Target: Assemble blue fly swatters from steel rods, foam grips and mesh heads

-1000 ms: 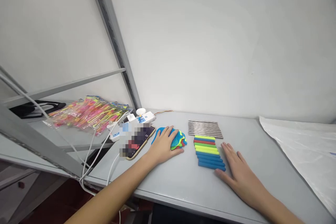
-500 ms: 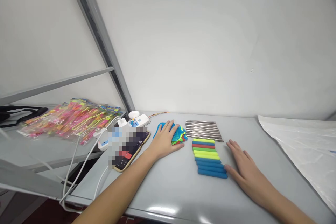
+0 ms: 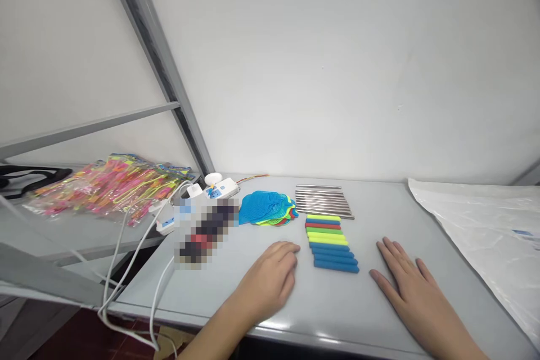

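My left hand [image 3: 272, 275] is over the front of the table, its fingers curled in and nothing visible in them; the palm side is hidden. It is between the blurred phone and a column of coloured foam-like sticks [image 3: 329, 242] in yellow, blue, red and green. To the right of the sticks, my right hand [image 3: 411, 287] lies flat with its fingers spread, touching only the tabletop. Behind my left hand lies a pile of mesh fabric pieces [image 3: 265, 206], blue on top with yellow-green and red edges beneath. Beside the pile, several thin metal rods [image 3: 323, 201] lie side by side.
A pixelated phone [image 3: 206, 236] lies at the table's left, near white power strips [image 3: 221, 188] and cables [image 3: 126, 259]. Plastic-wrapped colourful packs [image 3: 118, 185] are heaped on the left shelf. A white plastic sheet [image 3: 476, 230] covers the right side. A wall stands behind.
My left hand has come off the mesh pile and moved toward me, its fingers now curled. My right hand has drawn back slightly from the sticks. The view has shifted a little.
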`<state>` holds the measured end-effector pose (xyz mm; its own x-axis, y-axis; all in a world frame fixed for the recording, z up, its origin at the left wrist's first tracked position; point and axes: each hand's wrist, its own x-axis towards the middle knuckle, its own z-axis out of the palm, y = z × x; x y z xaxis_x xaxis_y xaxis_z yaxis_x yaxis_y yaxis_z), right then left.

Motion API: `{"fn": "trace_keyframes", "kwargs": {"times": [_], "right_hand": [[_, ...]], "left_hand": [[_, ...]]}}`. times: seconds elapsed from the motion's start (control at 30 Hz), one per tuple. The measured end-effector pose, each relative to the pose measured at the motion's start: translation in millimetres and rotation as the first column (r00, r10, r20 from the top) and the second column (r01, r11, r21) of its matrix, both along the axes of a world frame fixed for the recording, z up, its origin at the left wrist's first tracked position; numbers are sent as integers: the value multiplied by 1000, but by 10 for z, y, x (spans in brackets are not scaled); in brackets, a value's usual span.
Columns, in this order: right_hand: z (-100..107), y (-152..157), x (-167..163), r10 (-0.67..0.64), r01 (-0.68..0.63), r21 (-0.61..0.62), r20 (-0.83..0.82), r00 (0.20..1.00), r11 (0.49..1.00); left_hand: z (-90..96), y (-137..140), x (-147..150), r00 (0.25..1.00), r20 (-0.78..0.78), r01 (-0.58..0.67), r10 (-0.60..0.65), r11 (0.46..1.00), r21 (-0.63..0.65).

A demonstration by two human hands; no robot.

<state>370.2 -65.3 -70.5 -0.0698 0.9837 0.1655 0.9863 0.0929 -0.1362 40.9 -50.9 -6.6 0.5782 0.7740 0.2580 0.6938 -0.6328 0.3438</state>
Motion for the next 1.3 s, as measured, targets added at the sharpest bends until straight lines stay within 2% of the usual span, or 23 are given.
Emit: {"fn": "trace_keyframes", "kwargs": {"times": [0.1,0.27,0.7,0.77,0.83,0.93,1.0,1.07,1.13,1.2,1.3], "right_hand": [[57,-32,-11,-4,4,-17,0,1000,1000],[127,-25,-44,0,0,-44,-8,1000,999],[112,-10,-37,31,-32,-10,-38,999,999],[157,15,-2,44,-44,-4,-40,998,999],[302,108,22,45,-46,-20,-57,997,999],[671,471,-41,-2,-16,-114,-159,987,993],[905,877,-163,45,-79,-156,-210,977,985],[1035,1357,-307,61,-93,-153,-198,978,984],[1041,1819,-424,18,-50,-173,-177,984,984],[966,2175,-484,-25,-7,-196,-165,986,981],[821,2438,-488,-75,39,-211,-166,983,977]], "left_hand": [[1,-63,-42,995,80,-55,60,997,-54],[58,-77,-69,995,88,-39,46,996,-74],[55,-89,-31,970,202,-103,134,982,-159],[50,-91,-40,974,188,-101,128,984,-149],[36,-69,-56,979,164,-97,117,987,-128],[46,11,-54,986,126,-97,109,991,-94],[108,96,-9,989,105,-94,100,993,-68],[233,221,77,992,86,-86,89,995,-42],[408,424,184,994,59,-88,89,996,-21],[587,738,285,988,1,-157,157,988,6],[735,1392,382,966,-91,-241,243,970,29]]}}
